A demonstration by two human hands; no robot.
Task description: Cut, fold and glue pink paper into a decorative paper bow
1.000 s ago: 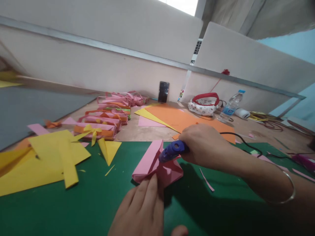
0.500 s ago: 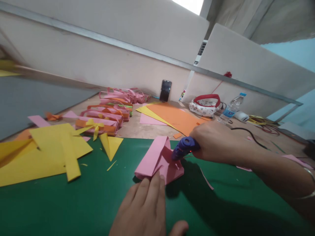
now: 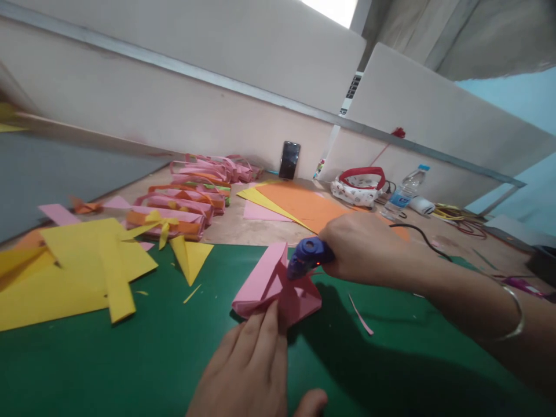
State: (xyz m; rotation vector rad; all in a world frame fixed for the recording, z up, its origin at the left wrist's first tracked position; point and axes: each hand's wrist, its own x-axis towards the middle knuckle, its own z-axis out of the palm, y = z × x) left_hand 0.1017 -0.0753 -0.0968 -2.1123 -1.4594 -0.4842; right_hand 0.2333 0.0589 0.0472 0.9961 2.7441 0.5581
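A folded piece of pink paper lies on the green mat, its left flap raised. My left hand lies with stretched fingers, fingertips on the near edge of the paper and thumb apart. My right hand is wrapped around a purple hot glue gun with a small red light and a black cord behind it. The gun points down into the fold of the pink paper. Its nozzle tip is hidden, and so is any glue.
Yellow paper sheets and a yellow cone lie left. Behind them stand several pink-and-orange paper bags. Orange paper, a phone, a white pouch and a water bottle are at the back. A thin pink strip lies right.
My right hand has moved the glue gun a little to the left, further into the fold. The raised flap stands a bit more upright. My left hand stays on the paper.
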